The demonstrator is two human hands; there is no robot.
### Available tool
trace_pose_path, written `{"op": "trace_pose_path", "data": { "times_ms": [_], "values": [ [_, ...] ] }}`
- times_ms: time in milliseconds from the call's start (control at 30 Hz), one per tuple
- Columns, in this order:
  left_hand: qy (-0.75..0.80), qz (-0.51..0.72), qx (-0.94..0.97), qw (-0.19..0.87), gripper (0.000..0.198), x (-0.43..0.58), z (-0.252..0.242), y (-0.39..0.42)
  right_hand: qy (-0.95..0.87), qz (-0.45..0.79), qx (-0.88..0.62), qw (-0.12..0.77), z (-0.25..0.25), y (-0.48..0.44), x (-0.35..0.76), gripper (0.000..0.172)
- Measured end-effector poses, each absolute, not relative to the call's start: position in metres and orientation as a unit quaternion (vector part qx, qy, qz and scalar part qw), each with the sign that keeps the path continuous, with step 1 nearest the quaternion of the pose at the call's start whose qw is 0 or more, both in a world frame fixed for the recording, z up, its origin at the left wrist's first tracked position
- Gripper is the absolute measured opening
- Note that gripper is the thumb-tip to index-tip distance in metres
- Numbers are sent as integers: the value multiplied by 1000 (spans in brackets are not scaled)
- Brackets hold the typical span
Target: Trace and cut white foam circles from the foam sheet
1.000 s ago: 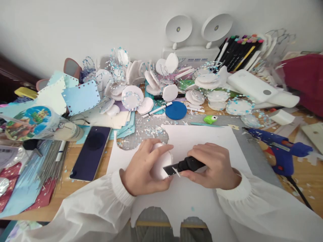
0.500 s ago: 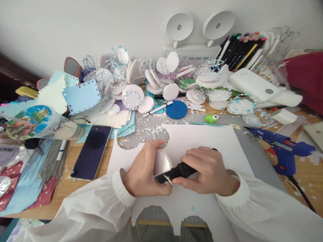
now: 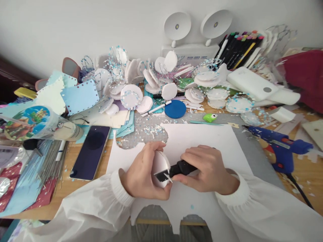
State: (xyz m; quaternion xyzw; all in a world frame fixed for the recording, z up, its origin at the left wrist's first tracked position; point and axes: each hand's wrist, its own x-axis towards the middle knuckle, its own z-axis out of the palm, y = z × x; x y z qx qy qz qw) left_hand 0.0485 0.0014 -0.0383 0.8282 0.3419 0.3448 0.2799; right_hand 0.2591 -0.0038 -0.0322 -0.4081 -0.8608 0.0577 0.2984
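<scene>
My left hand curls round a round white disc, tilted up on its edge. My right hand grips a black utility knife, its dark blade lying against the disc's edge by my left thumb. A thin white shaving hangs at the blade. Below both hands lies a large white sheet with round pieces cut from its edges, on a grey cutting mat.
A phone lies at left near a plastic cup. White discs with blue-dotted strands crowd the back, before a twin-head lamp. A blue lid and green punch sit ahead; a blue glue gun lies right.
The knife blade has shifted slightly along the disc's edge, and the disc has turned a little in my left hand. My view has moved slightly.
</scene>
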Motion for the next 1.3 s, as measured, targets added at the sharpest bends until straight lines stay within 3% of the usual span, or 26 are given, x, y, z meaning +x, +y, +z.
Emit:
{"op": "trace_pose_path", "data": {
  "times_ms": [367, 567, 733, 867, 1000, 1167, 1300],
  "values": [
    [321, 332, 837, 294, 85, 44, -31, 5, -814, 30, -468, 342, -33, 10, 279, 40],
    [298, 247, 903, 185, 72, 44, -34, 13, -828, 24, -447, 336, -32, 7, 275, 41],
    [443, 221, 867, 58, 95, 46, -36, 10, -840, 12, -437, 320, -31, 8, 274, 39],
    [501, 166, 849, 13, 75, 48, -35, 7, -850, -7, -429, 306, -32, 8, 271, 40],
    [476, 171, 859, 74, 57, 48, -30, 7, -851, -7, -430, 300, -33, 8, 270, 42],
    [385, 305, 838, 236, 73, 44, -26, 6, -855, 3, -415, 312, -33, 6, 270, 44],
    [363, 330, 813, 314, 78, 44, -26, 4, -854, 6, -405, 327, -31, 4, 268, 47]
  ]
}}
